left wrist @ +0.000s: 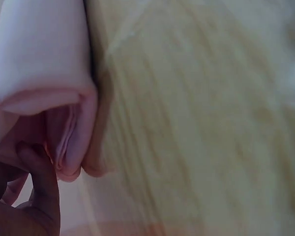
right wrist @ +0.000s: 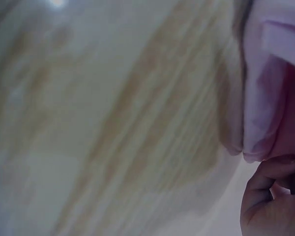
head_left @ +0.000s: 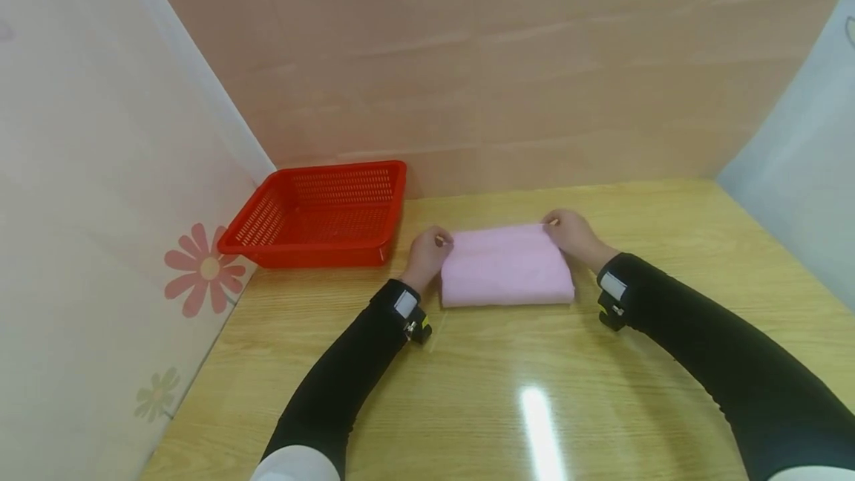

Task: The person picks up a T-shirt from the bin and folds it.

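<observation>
A pink cloth [head_left: 506, 269], folded into a rounded bundle of several layers, lies on the wooden table in the head view. My left hand [head_left: 427, 254] pinches its far left corner between thumb and fingers. At the far right corner, my right hand [head_left: 573, 234] pinches the cloth the same way. In the left wrist view the thumb of the left hand [left wrist: 37, 191] reaches into the open end of the folded cloth [left wrist: 44, 59]. The right wrist view has the right hand [right wrist: 273, 196] at the other end of the cloth [right wrist: 263, 98], where loose layers show.
A red plastic basket [head_left: 320, 249] with slotted sides stands at the back left, left of the cloth. Behind the wooden table [head_left: 481, 384] hangs a beige sheet [head_left: 508, 80]. A white flowered sheet [head_left: 100, 206] borders the left side, and another pale sheet [head_left: 795, 169] the right.
</observation>
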Available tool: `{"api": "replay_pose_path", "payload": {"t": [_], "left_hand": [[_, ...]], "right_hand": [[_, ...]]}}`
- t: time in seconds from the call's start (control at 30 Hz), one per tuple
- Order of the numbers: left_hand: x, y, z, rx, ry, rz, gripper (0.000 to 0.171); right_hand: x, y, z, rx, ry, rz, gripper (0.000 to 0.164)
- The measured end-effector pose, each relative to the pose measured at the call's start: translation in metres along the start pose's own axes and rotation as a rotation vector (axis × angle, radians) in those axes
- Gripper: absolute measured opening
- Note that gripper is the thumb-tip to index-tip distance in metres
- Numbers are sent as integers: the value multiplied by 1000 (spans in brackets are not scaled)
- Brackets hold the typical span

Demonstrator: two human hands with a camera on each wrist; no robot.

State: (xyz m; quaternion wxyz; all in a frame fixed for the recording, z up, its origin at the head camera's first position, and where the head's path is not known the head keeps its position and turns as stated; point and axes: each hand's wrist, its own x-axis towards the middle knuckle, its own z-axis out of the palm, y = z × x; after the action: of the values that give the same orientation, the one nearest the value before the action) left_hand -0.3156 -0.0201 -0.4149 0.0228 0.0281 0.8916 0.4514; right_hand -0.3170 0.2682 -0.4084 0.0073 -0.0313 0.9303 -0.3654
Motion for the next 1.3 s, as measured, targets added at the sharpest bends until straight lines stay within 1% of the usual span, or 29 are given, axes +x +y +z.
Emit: {"api": "replay_pose_path", "payload": {"t": [0.2, 0.33, 0.4, 0.47, 0.53, 0.6, 0.63, 0.67, 0.73, 0.8, 0.83, 0.87, 0.93, 0.97, 1.03, 1.13, 1.23, 1.3], "left_hand": [[0, 1, 3, 31, -10, -28, 6], [0, 2, 1, 60, -10, -41, 7], [-1, 3, -1, 103, -4, -39, 8], [-3, 6, -4, 152, -5, -32, 13], [-7, 10, -7, 214, -16, -3, 19], [-13, 14, -10, 306, -38, 69, 25], [-17, 16, -11, 368, -53, 123, 28], [-21, 18, -12, 432, -64, 187, 30], [-31, 21, -13, 609, -98, 338, 36], [-41, 20, -12, 779, -136, 503, 43], [-47, 21, -11, 852, -152, 572, 45], [-54, 22, -10, 905, -178, 616, 49], [-66, 22, -8, 998, -240, 672, 55], [-72, 21, -7, 1019, -271, 674, 59], [-82, 22, -7, 1042, -343, 637, 66], [-90, 17, -7, 1056, -424, 596, 74], [-94, 12, -6, 1029, -472, 574, 77], [-95, 9, -5, 1009, -490, 568, 77]], "right_hand": [[7, 8, 5, -36, 0, -18, 28], [7, 10, 3, -91, -15, -16, 31], [4, 9, 0, -117, -13, -18, 32], [-3, 6, -4, -141, 7, -38, 33], [-13, 2, -9, -158, 32, -74, 33], [-25, -4, -13, -175, 57, -131, 33], [-32, -7, -15, -185, 63, -162, 33], [-39, -10, -15, -197, 57, -190, 34], [-55, -15, -14, -243, 42, -273, 35], [-72, -18, -11, -318, 16, -385, 38], [-79, -19, -9, -366, -3, -442, 41], [-87, -19, -7, -408, -27, -492, 44], [-101, -17, -2, -487, -75, -574, 52], [-107, -16, -1, -513, -100, -593, 57], [-117, -14, 1, -539, -158, -586, 64], [-128, -13, 2, -525, -210, -551, 68], [-133, -13, 2, -502, -246, -521, 70], [-136, -13, 3, -493, -265, -509, 70]]}}
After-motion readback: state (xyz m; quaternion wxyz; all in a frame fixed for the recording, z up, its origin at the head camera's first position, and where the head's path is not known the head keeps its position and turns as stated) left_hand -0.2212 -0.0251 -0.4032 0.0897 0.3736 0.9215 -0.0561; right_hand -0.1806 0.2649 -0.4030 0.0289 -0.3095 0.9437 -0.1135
